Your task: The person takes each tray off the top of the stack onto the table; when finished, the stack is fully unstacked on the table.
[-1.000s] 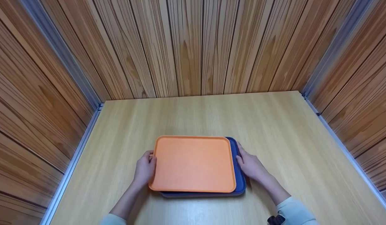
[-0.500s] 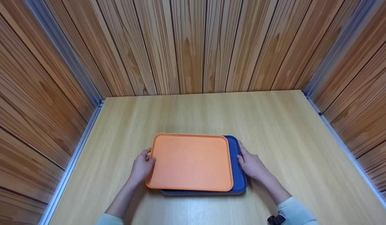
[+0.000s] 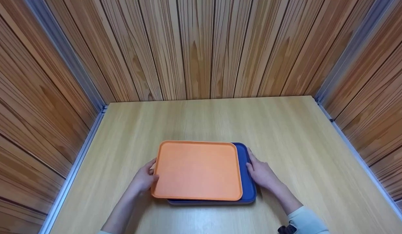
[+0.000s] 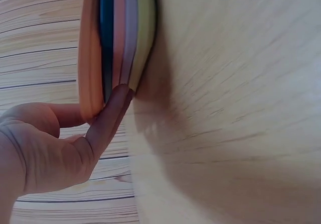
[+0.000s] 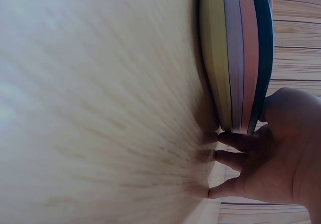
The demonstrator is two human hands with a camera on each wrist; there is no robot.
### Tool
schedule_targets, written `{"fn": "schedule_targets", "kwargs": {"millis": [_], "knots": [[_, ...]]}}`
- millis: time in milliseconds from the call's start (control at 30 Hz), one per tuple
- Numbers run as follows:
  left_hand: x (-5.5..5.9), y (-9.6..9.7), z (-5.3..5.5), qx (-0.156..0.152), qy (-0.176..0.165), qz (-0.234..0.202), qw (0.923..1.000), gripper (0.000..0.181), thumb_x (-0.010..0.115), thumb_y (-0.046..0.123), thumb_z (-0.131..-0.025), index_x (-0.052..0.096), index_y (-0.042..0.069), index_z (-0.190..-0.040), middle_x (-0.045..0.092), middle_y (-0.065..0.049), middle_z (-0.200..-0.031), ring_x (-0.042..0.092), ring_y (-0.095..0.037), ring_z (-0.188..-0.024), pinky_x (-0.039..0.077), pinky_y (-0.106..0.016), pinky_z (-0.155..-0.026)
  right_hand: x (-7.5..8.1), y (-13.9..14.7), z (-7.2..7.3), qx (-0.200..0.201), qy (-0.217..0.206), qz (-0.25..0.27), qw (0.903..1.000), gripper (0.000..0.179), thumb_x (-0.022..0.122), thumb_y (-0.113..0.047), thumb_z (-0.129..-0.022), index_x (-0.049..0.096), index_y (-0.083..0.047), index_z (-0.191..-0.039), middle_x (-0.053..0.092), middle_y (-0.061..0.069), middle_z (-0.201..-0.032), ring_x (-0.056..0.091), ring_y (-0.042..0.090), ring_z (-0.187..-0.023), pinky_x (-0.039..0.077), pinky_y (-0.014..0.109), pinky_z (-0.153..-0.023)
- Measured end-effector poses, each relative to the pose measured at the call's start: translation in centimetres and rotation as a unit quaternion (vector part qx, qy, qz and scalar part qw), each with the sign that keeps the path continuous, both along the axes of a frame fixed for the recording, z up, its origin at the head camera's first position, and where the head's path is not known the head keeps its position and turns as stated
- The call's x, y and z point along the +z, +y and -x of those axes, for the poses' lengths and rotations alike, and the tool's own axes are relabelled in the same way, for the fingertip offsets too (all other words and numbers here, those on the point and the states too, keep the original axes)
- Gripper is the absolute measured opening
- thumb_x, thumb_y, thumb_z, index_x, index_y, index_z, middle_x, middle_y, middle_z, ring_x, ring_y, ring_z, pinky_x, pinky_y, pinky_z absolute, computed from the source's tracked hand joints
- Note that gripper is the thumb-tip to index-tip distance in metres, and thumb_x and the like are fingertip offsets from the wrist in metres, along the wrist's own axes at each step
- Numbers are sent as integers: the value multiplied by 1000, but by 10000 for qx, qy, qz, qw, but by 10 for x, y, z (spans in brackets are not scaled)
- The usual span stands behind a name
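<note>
An orange tray (image 3: 197, 170) lies on top of a stack, set off to the left so that a strip of the blue tray (image 3: 248, 177) beneath shows on the right. Under the blue one, the left wrist view shows pink (image 4: 119, 33), purple (image 4: 130, 33) and yellow (image 4: 145, 28) trays. My left hand (image 3: 144, 178) pinches the orange tray's left edge, thumb on its rim and fingers against the stack's side. At the right edge my right hand (image 3: 263, 174) holds the stack, thumb at the blue rim, fingertips low by the table.
The stack stands on a pale wooden table (image 3: 201, 120) near its front. Wood-plank walls (image 3: 194, 48) with metal corner posts (image 3: 74, 55) close off the back and both sides. A dark watch-like band (image 3: 287, 229) sits by the right sleeve (image 3: 306, 221).
The orange tray has slid slightly left, baring more of the blue one. My left hand has shifted left and toward me along its edge. The right hand has stayed in place.
</note>
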State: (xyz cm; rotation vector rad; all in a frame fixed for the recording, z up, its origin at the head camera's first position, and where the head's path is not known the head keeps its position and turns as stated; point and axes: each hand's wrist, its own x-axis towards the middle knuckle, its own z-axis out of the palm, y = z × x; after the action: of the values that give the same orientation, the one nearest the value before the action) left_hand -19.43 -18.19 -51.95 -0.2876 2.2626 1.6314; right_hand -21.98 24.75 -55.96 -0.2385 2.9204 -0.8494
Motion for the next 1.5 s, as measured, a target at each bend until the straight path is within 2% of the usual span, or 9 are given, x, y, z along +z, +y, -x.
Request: {"fn": "schedule_targets", "kwargs": {"millis": [167,400,533,667,867,967,1233,1400,1500], "knots": [[0,0,-3,29,-162,-166,9997,74,47,-16,-94,24,5,-161,51,-32,-141,66,-35,-110,59,-48,-82,2,0,-1,14,15,7,10000,63,45,-18,-107,17,-1,-161,44,30,-148,48,48,-131,24,71,-110],[-5,2,-9,356,-36,-613,9975,71,42,-17,-94,28,6,-160,54,-31,-139,67,-32,-109,58,-45,-85,1,-1,-1,5,12,15,10000,63,45,-18,-107,17,-1,-161,44,31,-148,49,48,-130,22,72,-111],[-5,0,-7,538,-148,-700,9960,71,43,-16,-95,30,9,-160,56,-28,-136,68,-29,-103,59,-42,-83,0,-1,0,4,-58,66,10000,63,44,-19,-107,16,-2,-161,42,29,-150,47,48,-132,21,72,-111],[-6,-2,-5,686,-58,-873,9938,72,42,-18,-93,33,9,-159,60,-26,-131,69,-29,-98,60,-42,-80,-1,-1,1,11,-103,91,9999,64,44,-21,-108,15,-2,-161,40,28,-152,45,47,-134,21,72,-111],[-7,-10,1,700,123,-1150,9908,74,40,-21,-90,32,6,-159,59,-32,-131,69,-32,-99,60,-46,-78,-1,-1,0,0,-88,21,10000,63,43,-18,-108,15,0,-161,41,30,-150,45,48,-133,21,71,-111],[-6,-14,5,700,115,-1176,9905,75,41,-20,-89,32,7,-159,59,-32,-131,70,-32,-99,60,-46,-78,-1,-1,-1,-10,-101,4,9999,63,43,-18,-108,15,0,-161,41,30,-151,45,48,-134,21,70,-112],[-9,-25,12,626,361,-1393,9876,73,41,-20,-89,35,5,-157,61,-33,-127,70,-34,-97,60,-46,-76,-2,-1,-1,-20,-132,54,9999,63,42,-19,-108,14,-1,-161,39,29,-153,44,46,-136,23,66,-113],[-7,-35,13,663,253,-1269,9894,68,41,-15,-94,35,8,-158,54,-32,-138,67,-32,-107,59,-45,-83,-3,-1,-1,-7,-74,71,9999,63,43,-20,-108,14,-1,-161,39,28,-152,45,46,-134,25,65,-113],[-6,-42,14,675,319,-1231,9896,67,41,-14,-95,34,8,-158,53,-32,-140,67,-32,-107,59,-44,-82,-4,-1,-2,17,69,55,10000,62,44,-18,-108,16,0,-160,41,30,-151,47,47,-132,26,66,-112]]}}
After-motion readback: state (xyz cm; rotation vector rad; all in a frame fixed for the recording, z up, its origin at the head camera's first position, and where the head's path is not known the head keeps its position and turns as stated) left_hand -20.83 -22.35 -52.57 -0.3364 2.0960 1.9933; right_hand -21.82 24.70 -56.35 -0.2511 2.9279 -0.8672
